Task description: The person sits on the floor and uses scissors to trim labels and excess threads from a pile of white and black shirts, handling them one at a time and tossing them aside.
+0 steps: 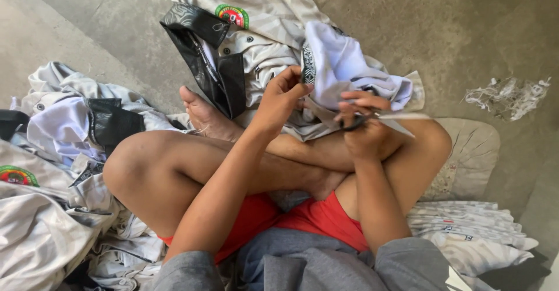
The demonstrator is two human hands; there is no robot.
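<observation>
The left hand [283,96] pinches the patterned black-and-white trim of a white garment [343,69] between closed fingertips, holding it up over the crossed legs, while the right hand [364,125] is closed around the dark handles of a pair of scissors [378,117] whose pale blades point right, just beside the cloth. With the blades so near the left fingertips and the bare knee below, a slip or a tug on the slack fabric could nick skin. A cut into the bunched folds could also snip the garment itself rather than only a loose thread.
</observation>
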